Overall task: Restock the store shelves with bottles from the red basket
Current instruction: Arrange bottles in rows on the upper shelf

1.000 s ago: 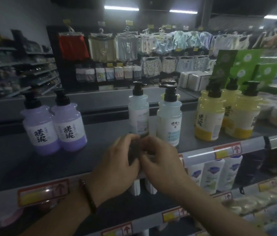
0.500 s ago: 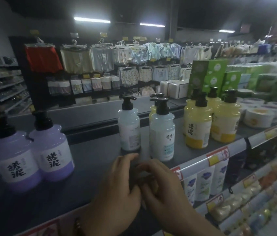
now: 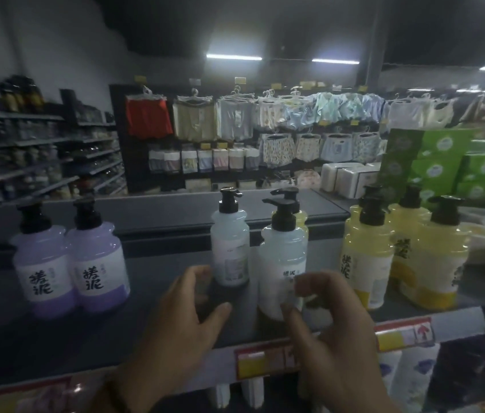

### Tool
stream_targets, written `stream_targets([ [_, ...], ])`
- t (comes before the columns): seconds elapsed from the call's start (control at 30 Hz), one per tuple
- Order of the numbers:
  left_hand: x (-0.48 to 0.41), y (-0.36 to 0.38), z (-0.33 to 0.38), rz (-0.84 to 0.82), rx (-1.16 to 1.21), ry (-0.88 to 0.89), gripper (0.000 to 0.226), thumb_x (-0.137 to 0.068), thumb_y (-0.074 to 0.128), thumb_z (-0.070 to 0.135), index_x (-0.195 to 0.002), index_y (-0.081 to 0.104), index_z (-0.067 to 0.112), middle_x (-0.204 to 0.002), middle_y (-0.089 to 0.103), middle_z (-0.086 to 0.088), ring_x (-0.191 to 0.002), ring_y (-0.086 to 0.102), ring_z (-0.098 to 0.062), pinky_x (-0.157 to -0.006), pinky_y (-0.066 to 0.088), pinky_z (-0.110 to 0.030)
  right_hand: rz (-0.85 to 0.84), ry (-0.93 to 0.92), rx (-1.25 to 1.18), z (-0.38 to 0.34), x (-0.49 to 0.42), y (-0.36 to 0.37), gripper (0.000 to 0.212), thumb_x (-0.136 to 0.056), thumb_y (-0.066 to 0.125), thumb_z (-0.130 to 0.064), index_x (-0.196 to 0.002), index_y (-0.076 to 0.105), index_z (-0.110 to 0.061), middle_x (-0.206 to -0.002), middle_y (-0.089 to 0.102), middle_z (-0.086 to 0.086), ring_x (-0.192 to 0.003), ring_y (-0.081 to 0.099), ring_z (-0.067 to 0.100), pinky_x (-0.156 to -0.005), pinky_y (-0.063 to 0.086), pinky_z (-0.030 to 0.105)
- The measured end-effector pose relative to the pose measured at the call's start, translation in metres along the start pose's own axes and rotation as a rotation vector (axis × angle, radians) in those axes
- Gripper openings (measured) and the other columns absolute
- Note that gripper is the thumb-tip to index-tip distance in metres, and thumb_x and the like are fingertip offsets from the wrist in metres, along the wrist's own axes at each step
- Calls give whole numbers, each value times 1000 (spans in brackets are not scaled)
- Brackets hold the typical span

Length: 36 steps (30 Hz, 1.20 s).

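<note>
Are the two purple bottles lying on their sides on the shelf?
No, both purple bottles stand upright side by side on the shelf, pumps on top.

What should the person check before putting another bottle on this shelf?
1. Is the left hand empty: ok.
2. Is the right hand empty: ok, its fingers are loosely curled in front of the front pale blue bottle.
3. Bare shelf space right of the purple bottles: ok.
4. Bottles upright: ok, the yellow bottles too.
5. Labels facing front: not ok, the rear pale blue bottle seems to show its back.
6. Is the red basket in sight: not ok, it is out of view.
</note>
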<state>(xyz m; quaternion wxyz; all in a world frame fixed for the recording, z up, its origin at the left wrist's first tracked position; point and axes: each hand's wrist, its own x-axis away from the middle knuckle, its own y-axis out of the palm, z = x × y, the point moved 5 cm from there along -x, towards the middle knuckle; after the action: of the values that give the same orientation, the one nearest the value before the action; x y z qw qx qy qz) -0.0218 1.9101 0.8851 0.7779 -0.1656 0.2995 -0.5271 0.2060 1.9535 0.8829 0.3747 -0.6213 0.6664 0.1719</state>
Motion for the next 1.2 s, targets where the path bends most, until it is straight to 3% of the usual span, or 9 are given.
stream_targets([
  [0.07,-12,3,8,32,-29,-25,65,-91,75,41,-143,36,49,-135,41,32,-114,55,5,-74,43,-10,-29,31,36,12,-13,-5,40,-81,88,-22,-108,61,-35,-105,64,-18,-102,62,1,-80,47,11],
  [0.2,-42,1,19,104,-85,-55,93,-87,80,43,-159,22,33,-158,39,9,-138,48,-14,-102,43,-30,-134,146,108,28,-28,2,66,-77,92,-37,-126,48,-36,-119,49,-22,-108,50,-11,-80,40,10],
  [0.27,-59,5,20,115,-73,-71,98,-84,84,39,-159,22,26,-158,39,2,-132,48,-13,-101,42,-30,-189,184,95,33,-30,7,74,-77,92,-39,-132,43,-39,-124,47,-18,-110,48,-11,-81,40,10],
  [0.4,-90,15,12,96,-38,-62,99,-75,91,42,-150,30,22,-137,54,5,-115,58,-10,-82,48,-20,-264,235,93,37,-32,16,86,-77,92,-43,-143,37,-36,-133,46,-15,-118,54,2,-88,52,20],
  [0.5,-109,20,-4,98,-31,-76,93,-60,96,61,-133,52,27,-120,69,13,-106,69,-9,-91,58,-37,-268,216,105,38,-33,19,88,-75,91,-45,-144,38,-33,-131,46,-14,-121,57,10,-98,60,40],
  [0.6,-125,31,-27,78,-49,-40,79,-52,93,73,-114,69,31,-104,77,15,-97,75,-5,-88,63,-41,-265,227,120,39,-34,19,85,-73,93,-45,-139,40,-35,-127,49,-13,-119,58,11,-98,60,43],
  [0.7,-121,30,-24,127,-30,-59,82,-46,92,75,-111,68,31,-102,77,15,-95,74,-5,-86,62,-40,-252,234,120,39,-35,20,79,-74,91,-47,-134,41,-38,-126,55,-13,-117,61,11,-95,61,44],
  [0.87,-105,21,-6,164,-9,-72,87,-62,100,39,-124,43,13,-119,60,4,-107,62,-16,-91,53,-35,-282,241,140,34,-35,24,70,-84,88,-40,-134,39,-38,-121,59,-15,-117,63,11,-95,61,40],
  [1.2,-90,-11,-19,-125,-37,-17,84,-77,92,24,-138,33,20,-126,60,8,-117,62,-10,-102,55,-38,-297,268,162,23,-37,34,68,-81,91,-38,-123,38,-39,-129,65,-7,-121,66,17,-94,62,40],
])
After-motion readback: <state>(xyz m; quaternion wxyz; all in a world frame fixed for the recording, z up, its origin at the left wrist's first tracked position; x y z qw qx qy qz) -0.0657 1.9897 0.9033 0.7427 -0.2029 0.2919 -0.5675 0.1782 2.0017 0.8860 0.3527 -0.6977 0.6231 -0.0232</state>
